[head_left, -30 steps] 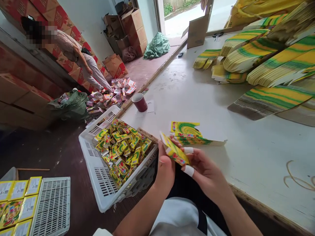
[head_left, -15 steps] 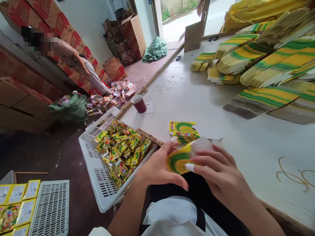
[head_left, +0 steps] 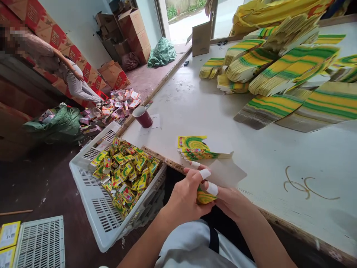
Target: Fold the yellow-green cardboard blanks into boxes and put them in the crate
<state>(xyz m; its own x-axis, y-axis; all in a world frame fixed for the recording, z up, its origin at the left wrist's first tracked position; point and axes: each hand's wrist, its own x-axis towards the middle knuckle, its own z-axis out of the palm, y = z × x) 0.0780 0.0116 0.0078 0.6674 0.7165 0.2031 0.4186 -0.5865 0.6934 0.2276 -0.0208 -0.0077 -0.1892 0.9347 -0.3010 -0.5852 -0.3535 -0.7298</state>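
Observation:
Close to my body, at the table's front edge, both hands are closed on a small yellow-and-green carton (head_left: 205, 197). My left hand (head_left: 182, 197) grips its left side, and my right hand (head_left: 234, 203) grips the right. White tape wraps several fingertips. A plain white panel stretches beyond the fingers over the table; whether it belongs to this carton is hard to tell. Just past the hands lies a small stack of flat printed carton blanks (head_left: 193, 145). To the left, a white plastic basket (head_left: 97, 230) holds many small yellow-green cartons (head_left: 126, 171).
Large stacks of flat blanks (head_left: 295, 74) cover the table's far right. A maroon mug (head_left: 142, 117) stands near the left edge, and rubber bands (head_left: 299, 182) lie at right. A person (head_left: 64, 67) stands by red cartons. Another white crate (head_left: 41, 242) sits lower left.
The hands have drawn closer together around the carton, fingers now wrapped over it. The white panel now sticks out flat past them. The whole view has shifted, with the scene sliding left.

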